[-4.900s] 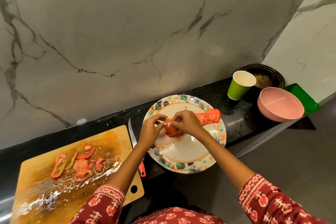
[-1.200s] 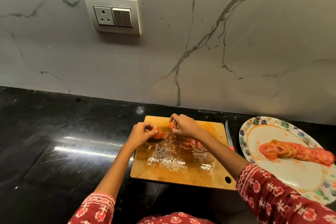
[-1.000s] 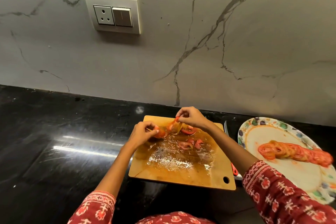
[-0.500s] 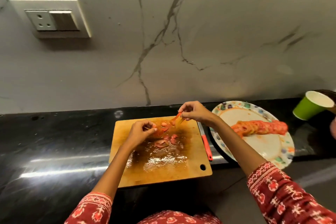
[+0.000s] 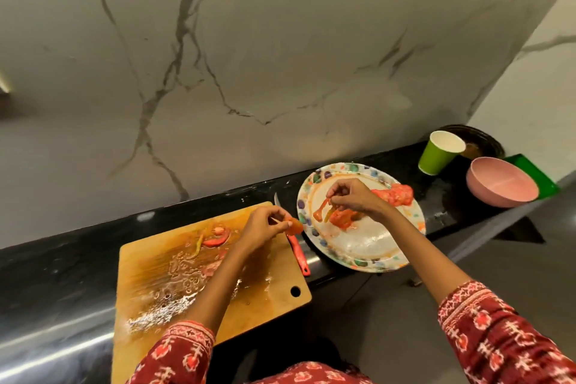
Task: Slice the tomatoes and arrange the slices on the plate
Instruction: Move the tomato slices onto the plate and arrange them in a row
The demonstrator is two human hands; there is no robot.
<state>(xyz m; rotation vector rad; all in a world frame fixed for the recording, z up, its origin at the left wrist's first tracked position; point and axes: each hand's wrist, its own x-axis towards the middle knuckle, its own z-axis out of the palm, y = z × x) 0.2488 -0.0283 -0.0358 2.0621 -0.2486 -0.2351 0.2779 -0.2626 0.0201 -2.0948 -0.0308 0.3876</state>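
While tomato scraps [image 5: 215, 238] lie on the wet cutting board [image 5: 174, 277] to the left of the plate [image 5: 367, 256], the left hand [image 5: 265, 227] hovers over the board's right edge, its grip pinching a tomato slice [image 5: 294, 227]. Between board and plate, a red-handled knife [image 5: 297, 254] rests on the black counter [image 5: 62, 274]. Above the plate, the right hand [image 5: 353, 196] pinches thin tomato pieces [image 5: 322, 212] beside the row of slices [image 5: 392, 194]. Right of the plate stand a green cup [image 5: 438, 154] and pink bowl [image 5: 501, 182].
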